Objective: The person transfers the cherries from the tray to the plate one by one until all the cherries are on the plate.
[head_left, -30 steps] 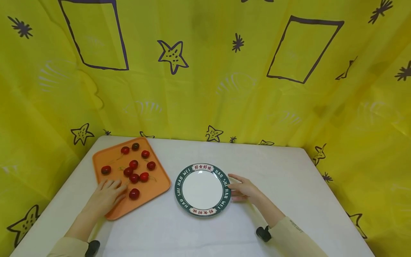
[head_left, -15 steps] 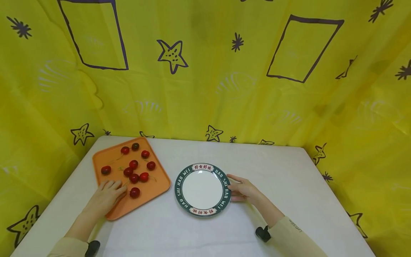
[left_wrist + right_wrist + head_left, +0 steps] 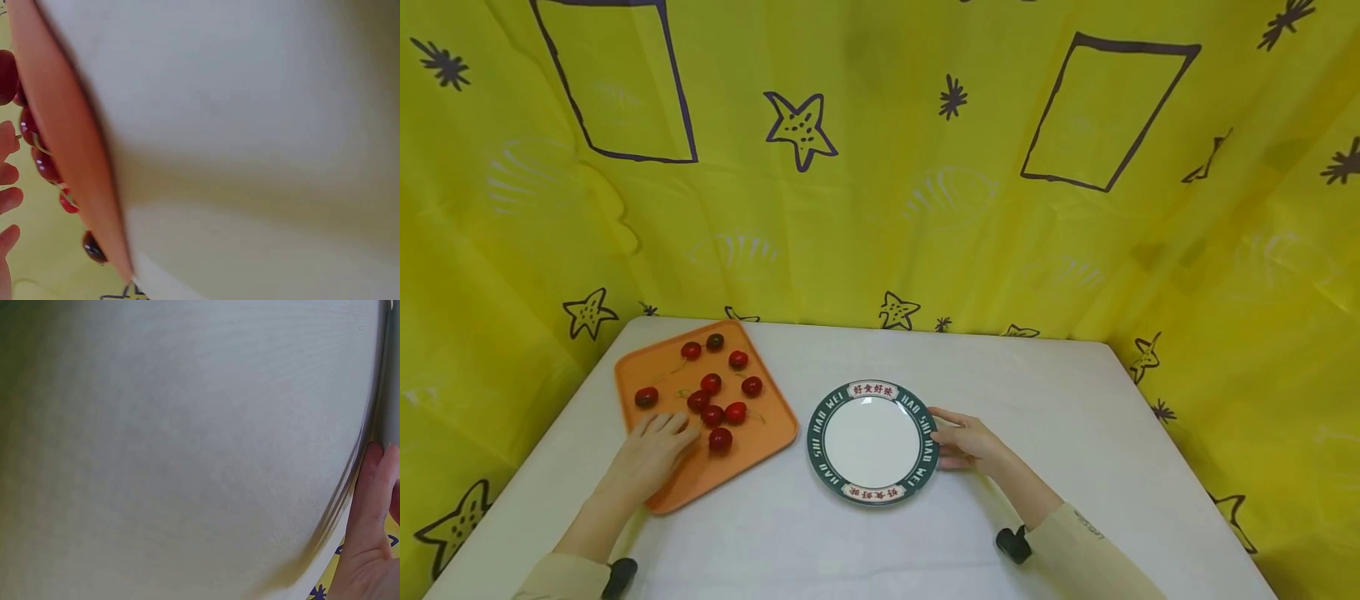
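Note:
An orange tray [image 3: 745, 446] on the left holds several dark red cherries [image 3: 736, 412], some with thin green stems. My left hand [image 3: 651, 450] is over the tray's near left part, its fingertips close to the nearest cherry [image 3: 720, 440]; whether they touch it is unclear. In the left wrist view, loosely bent fingers [image 3: 9, 200] show at the left edge beside the cherries, pinching none. A white plate [image 3: 872, 442] with a green lettered rim lies mid-table. My right hand [image 3: 973, 442] touches its right rim with extended fingers; the right wrist view shows fingers [image 3: 372, 506] along the edge.
The white-covered table [image 3: 1037, 375] bears the tray and plate, which stand a little apart. A yellow curtain [image 3: 880, 208] with drawn stars and shells encloses the back and sides. Dark wrist cameras [image 3: 1013, 546] sit at both cuffs.
The nearest cherry has shifted slightly away and to the right on the tray, and my left hand has moved forward a little. My right hand has come slightly nearer the plate, which stays put.

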A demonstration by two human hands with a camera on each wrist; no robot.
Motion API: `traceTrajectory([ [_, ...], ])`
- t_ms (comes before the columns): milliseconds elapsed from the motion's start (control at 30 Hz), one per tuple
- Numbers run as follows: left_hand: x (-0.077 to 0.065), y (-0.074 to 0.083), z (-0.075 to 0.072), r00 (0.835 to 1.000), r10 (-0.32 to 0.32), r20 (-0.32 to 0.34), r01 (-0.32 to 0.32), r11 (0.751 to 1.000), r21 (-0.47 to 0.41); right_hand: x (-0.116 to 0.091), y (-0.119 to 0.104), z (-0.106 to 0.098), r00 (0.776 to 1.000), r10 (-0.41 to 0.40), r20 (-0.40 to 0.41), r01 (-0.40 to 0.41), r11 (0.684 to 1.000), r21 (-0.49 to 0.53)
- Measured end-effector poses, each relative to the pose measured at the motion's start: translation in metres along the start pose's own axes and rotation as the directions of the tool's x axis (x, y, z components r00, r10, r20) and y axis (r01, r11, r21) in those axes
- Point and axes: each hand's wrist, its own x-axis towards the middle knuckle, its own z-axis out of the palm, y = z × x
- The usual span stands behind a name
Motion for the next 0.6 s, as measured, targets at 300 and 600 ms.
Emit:
traceTrajectory([
  [300,0.031,0.017,-0.011,0.997,-0.001,-0.074,0.001,1.000,-0.010,0.000,-0.001,0.000,1.000,-0.003,0.009,0.003,1.000,0.011],
  [600,0.069,0.043,-0.012,0.999,-0.015,-0.036,0.015,1.000,-0.002,0.000,-0.001,0.000,1.000,0.009,0.005,-0.009,1.000,0.019],
])
